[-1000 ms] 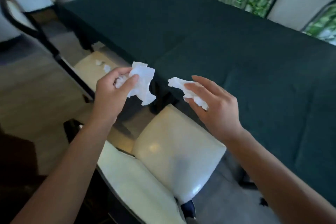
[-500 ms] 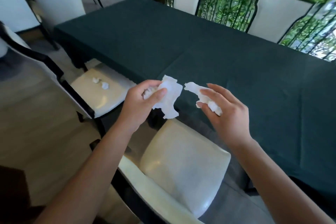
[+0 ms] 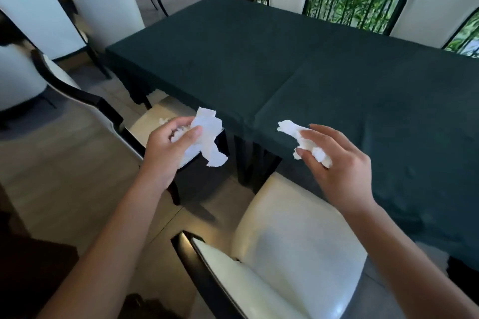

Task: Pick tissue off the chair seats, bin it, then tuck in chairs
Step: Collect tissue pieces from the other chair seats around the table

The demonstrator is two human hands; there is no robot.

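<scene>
In the head view, the left hand [image 3: 166,147] grips a crumpled sheet of white tissue [image 3: 207,137], thumb pressed over its bunched inner part while a loose, torn-edged flap hangs free to the right of the fingers. The right hand [image 3: 339,163] pinches a smaller twisted wad of white tissue [image 3: 302,138] between thumb and curled fingers; one ragged end sticks out to the left past the fingertips and a knot of it shows under the thumb. Both hands hover in the air, well apart from each other, at the near edge of the long table covered in dark green cloth [image 3: 324,80]. Below the right hand stands a cream leather chair with a glossy black frame [image 3: 293,241], its seat bare and pulled out from the table. To the left, a second cream chair with a black frame [image 3: 145,127] is also pulled out; a small white scrap of tissue [image 3: 163,120] lies on its seat, just beyond the left hand's knuckles and partly hidden by them. Open grey-brown floor [image 3: 64,163] lies between the two pulled-out chairs and to their left. More white chairs stand around the far sides of the table.
</scene>
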